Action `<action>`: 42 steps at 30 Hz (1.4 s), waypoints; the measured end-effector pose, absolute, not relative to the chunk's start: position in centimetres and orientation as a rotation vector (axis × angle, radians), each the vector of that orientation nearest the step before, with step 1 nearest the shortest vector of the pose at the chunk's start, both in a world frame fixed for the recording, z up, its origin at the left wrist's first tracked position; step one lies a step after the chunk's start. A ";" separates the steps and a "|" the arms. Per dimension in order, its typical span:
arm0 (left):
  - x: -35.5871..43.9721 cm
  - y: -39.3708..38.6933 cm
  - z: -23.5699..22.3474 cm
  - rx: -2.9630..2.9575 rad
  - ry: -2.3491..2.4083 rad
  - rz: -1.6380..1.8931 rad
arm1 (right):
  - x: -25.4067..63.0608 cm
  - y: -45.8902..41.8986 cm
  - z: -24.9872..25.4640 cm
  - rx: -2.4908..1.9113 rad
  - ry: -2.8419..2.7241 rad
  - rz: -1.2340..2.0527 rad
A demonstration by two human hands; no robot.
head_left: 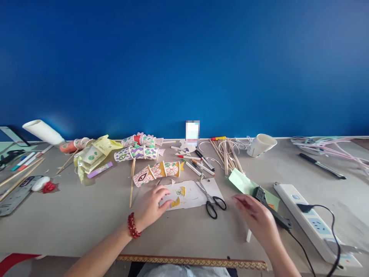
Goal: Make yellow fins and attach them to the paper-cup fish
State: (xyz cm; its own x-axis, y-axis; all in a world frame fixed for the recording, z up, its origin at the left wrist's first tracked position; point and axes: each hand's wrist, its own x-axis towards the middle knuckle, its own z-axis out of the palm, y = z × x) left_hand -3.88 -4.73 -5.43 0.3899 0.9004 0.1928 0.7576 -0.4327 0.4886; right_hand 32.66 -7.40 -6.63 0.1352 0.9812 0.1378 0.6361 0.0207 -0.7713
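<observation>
My left hand point(152, 207), with a red bead bracelet at the wrist, rests on the table and pinches the left edge of a white paper sheet point(191, 194) bearing small coloured cut-out shapes. My right hand point(255, 217) hovers over the table with fingers stretched out and holds nothing; it is blurred by motion. Black-handled scissors point(212, 203) lie between the two hands. A black glue gun point(271, 209) lies just right of my right hand, its cord running to a white power strip point(308, 221). Three decorated paper-cup fish point(157, 172) lie beyond the paper.
Marker pens point(198, 163), a bundle of wooden sticks point(227, 156), a tipped white paper cup point(261, 145) and a light green paper point(245, 184) lie mid-table. Yellow bags point(92, 156), a white tube point(43, 131) and pens are at the left. Cables point(325, 146) lie at the far right.
</observation>
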 end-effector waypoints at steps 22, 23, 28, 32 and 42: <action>-1.5 -3.9 -5.3 2.043 1.313 0.333 | 39.7 -10.5 -8.5 -2.211 -1.888 -0.366; -1.5 -3.8 -5.3 2.016 1.295 0.371 | 39.7 -10.2 -8.6 -2.258 -1.907 -0.341; -1.6 -3.4 -5.9 1.877 1.239 0.534 | 40.2 -8.9 -8.7 -2.389 -1.960 -0.179; -1.3 -3.3 -6.4 1.793 1.231 0.565 | 41.1 -8.1 -8.7 -2.358 -1.986 -0.091; 6.5 0.5 -4.7 2.033 0.793 0.626 | 40.9 -9.4 -8.6 -2.391 -1.896 -0.049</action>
State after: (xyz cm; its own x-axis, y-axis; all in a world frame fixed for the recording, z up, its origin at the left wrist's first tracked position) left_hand 6.54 0.48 -4.66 0.6747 0.7250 0.1385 0.3031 -0.4433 0.8436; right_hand 40.95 -9.36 -8.58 0.2293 0.9700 0.0810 0.9729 -0.2257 -0.0505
